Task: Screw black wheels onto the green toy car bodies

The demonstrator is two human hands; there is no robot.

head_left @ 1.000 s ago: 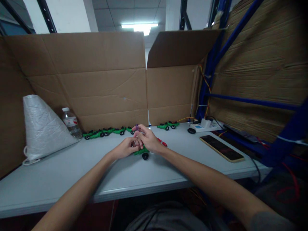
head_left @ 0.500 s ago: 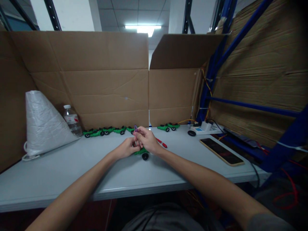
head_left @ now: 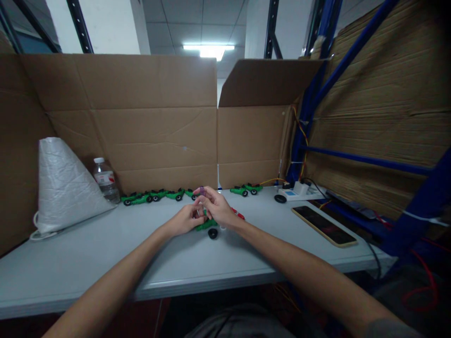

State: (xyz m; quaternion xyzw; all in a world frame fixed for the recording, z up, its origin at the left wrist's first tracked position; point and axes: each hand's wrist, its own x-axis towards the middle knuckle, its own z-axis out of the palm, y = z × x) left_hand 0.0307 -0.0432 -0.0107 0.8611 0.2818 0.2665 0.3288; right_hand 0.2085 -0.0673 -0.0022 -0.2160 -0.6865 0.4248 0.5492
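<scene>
A green toy car (head_left: 207, 225) with a black wheel is on the table, mostly hidden under my hands. My left hand (head_left: 186, 218) is closed at its left side, fingertips gripping it. Just above, my right hand (head_left: 215, 206) has its fingers pinched around a small screwdriver (head_left: 202, 190) with a purple see-through handle, held upright over the car. The tool's lower part is largely covered by my fingers. Behind my right wrist lies a red pen-like thing (head_left: 238, 214), partly hidden.
Several green toy cars (head_left: 175, 194) line the back left, with more green cars (head_left: 245, 189) at the back right. A silvery bag (head_left: 66, 192) and a water bottle (head_left: 105, 180) stand left. A phone (head_left: 324, 226), power strip (head_left: 303, 191) and black wheel (head_left: 280, 198) lie right. Cardboard (head_left: 158, 126) walls the back.
The fingers of my right hand have shifted around the purple handle, which now shows less above them. My left hand stays at the car. The view has tilted up slightly.
</scene>
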